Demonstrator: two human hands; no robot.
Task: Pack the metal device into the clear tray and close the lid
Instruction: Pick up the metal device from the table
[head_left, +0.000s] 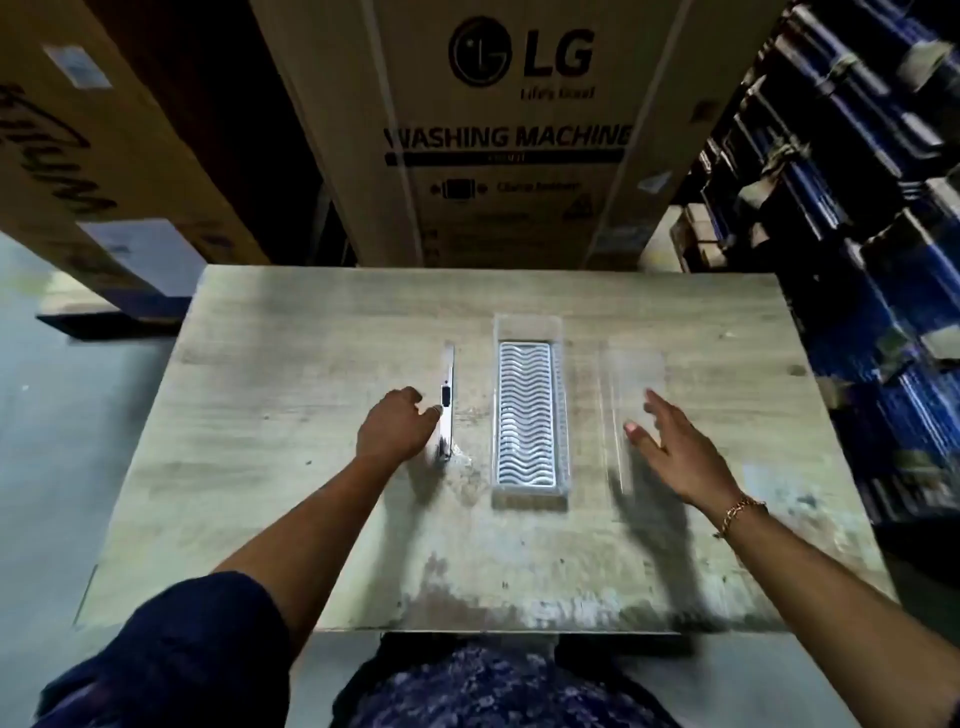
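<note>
A long clear tray (529, 328) with a wavy ribbed floor lies in the middle of the worn table (291, 364). To its left the slim metal device (447, 400) stands on its long edge, a dark port facing me. My left hand (397, 428) holds the device from the left, fingertips on its side. Right of the tray a flat clear lid (636, 374) lies on the table, hard to make out. My right hand (670, 447) hovers over the near part of the lid with fingers spread, holding nothing.
A large LG washing-machine carton (519, 135) stands behind the table's far edge, and another brown carton (104, 156) is at the left. Blue racks of stock (857, 234) run along the right side. Grey floor shows to the left.
</note>
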